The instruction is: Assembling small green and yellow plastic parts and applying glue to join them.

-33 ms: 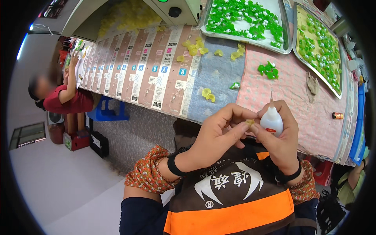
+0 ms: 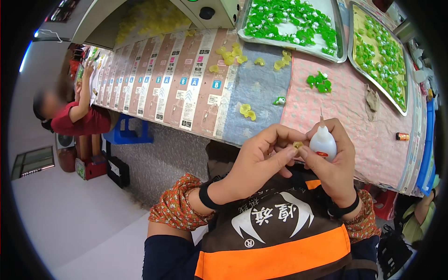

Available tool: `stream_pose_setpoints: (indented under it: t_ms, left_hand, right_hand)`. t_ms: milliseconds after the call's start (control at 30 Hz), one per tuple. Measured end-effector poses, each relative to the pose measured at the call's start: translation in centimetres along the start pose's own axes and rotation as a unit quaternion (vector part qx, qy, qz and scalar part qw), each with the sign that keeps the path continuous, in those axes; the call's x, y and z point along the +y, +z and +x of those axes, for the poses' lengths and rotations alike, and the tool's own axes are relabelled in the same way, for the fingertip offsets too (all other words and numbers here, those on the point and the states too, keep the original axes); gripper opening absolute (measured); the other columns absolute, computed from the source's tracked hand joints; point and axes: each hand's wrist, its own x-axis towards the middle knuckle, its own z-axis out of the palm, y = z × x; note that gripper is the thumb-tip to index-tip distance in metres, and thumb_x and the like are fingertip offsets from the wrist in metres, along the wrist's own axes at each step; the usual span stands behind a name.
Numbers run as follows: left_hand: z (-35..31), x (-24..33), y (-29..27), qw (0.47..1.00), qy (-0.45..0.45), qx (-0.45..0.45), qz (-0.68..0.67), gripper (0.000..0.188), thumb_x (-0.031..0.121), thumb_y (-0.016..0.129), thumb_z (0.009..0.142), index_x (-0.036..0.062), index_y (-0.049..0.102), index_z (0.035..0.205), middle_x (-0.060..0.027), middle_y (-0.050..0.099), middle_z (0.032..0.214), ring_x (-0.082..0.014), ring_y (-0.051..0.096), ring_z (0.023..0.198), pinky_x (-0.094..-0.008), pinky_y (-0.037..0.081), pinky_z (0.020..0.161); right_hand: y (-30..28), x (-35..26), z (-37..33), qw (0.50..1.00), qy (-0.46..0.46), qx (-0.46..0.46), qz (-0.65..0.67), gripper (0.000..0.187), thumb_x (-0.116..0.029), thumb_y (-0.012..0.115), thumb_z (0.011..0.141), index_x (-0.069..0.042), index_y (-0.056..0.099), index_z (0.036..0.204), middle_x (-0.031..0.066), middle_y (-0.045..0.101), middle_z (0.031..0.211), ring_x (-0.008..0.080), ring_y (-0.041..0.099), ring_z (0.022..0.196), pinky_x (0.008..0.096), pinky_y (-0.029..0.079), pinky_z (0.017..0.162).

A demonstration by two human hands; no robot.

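Between thumb and fingertips, my left hand (image 2: pixel 261 156) pinches a small translucent yellow plastic piece (image 2: pixel 298 145). My right hand (image 2: pixel 337 175) is wrapped round a white squeeze bottle (image 2: pixel 323 143) with a thin needle tip pointing up. The right thumb also touches the yellow piece, so both hands meet at it. Fingers hide part of the piece. Just beyond my left hand lie a pair of yellow pieces (image 2: pixel 247 112) and a single green piece with a white eye-like ball (image 2: pixel 279 101). Farther right sits a small cluster of green pieces (image 2: pixel 319 82).
Two metal trays, a left one (image 2: pixel 344 51) and a right one (image 2: pixel 401 112), hold many green pieces. More yellow pieces (image 2: pixel 228 56) lie by a pale box-shaped machine (image 2: pixel 228 11). A crumpled cloth (image 2: pixel 372 102) and small bottle (image 2: pixel 402 136) rest on the right. A person in red (image 2: pixel 77 116) works at far left.
The yellow piece has turned slightly between my fingertips. My hands and the bottle hold nearly the same place.
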Motion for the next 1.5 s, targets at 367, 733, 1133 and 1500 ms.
stream_pose_setpoints:
  t_ms: [367,733,1133,1500]
  left_hand:
    - [-0.1,-2.7,-1.5,0.993,-0.045,-0.067,-0.083,0.034,0.009,0.059,0.099,-0.0001,0.053,0.132,-0.0064,0.063,0.108,-0.0119,0.064,0.095,-0.027,0.061,0.074]
    - [-0.2,-5.1,-2.7,0.963,-0.069,-0.059,-0.255,0.033,0.016,0.059,0.101,0.0029,0.051,0.13,-0.0077,0.063,0.105,-0.0144,0.066,0.09,-0.0285,0.063,0.07]
    - [-0.4,-5.6,-2.8,0.952,-0.03,-0.076,-0.296,0.029,0.016,0.058,0.102,0.0065,0.053,0.129,-0.0115,0.063,0.119,-0.0166,0.067,0.099,-0.0306,0.063,0.078]
    - [-0.8,-6.2,-2.6,0.931,-0.033,-0.086,-0.353,0.026,0.018,0.053,0.104,0.005,0.05,0.127,-0.0128,0.059,0.119,-0.0199,0.067,0.103,-0.032,0.064,0.077]
  right_hand:
    - [-0.1,-0.3,0.1,0.993,0.117,-0.019,0.024,0.028,-0.007,0.078,0.084,-0.005,0.054,0.098,0.0005,0.063,0.084,0.0047,0.061,0.068,0.0194,0.049,0.053]
    - [-0.2,0.1,-1.1,0.999,-0.021,0.029,-0.005,0.027,-0.004,0.072,0.088,-0.002,0.054,0.109,0.0028,0.062,0.089,0.0065,0.059,0.07,0.0222,0.046,0.059]
    - [-3.2,-1.3,-3.2,0.925,-0.286,-0.066,-0.243,0.05,-0.015,0.083,0.075,0.003,0.063,0.117,0.0142,0.068,0.084,0.0247,0.061,0.062,0.0339,0.047,0.055]
    - [-2.7,-1.2,-3.3,0.904,-0.309,-0.076,-0.286,0.04,-0.011,0.085,0.072,0.003,0.067,0.105,0.0095,0.062,0.071,0.0242,0.057,0.054,0.0341,0.043,0.05]
